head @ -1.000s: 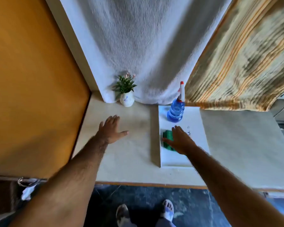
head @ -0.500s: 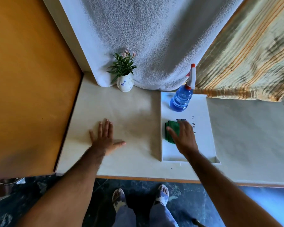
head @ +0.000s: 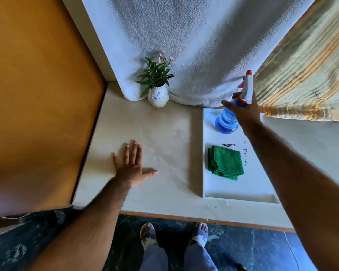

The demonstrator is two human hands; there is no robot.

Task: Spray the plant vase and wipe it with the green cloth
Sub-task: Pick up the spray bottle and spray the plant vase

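The right hand point(head: 245, 112) reaches to the neck of the spray bottle point(head: 228, 122), its fingers point(head: 228, 104) curling around the blue plastic just below the white and red trigger head; whether the grip has fully closed cannot be told. The bottle is round and ribbed, translucent blue, and stands at the far end of a flat white tray point(head: 262, 184). The green cloth point(head: 225, 162) lies folded into a soft, fuzzy square on the same tray, nearer the person and apart from the bottle. The vase point(head: 158, 97) is a small, rounded white pot with a blue mark on its side, holding narrow green leaves and pink flowers; it sits at the back of the pale, matte counter point(head: 164, 137), against a nubby white towel point(head: 184, 45). The left hand point(head: 130, 167) rests flat on the counter, fingers spread, holding nothing.
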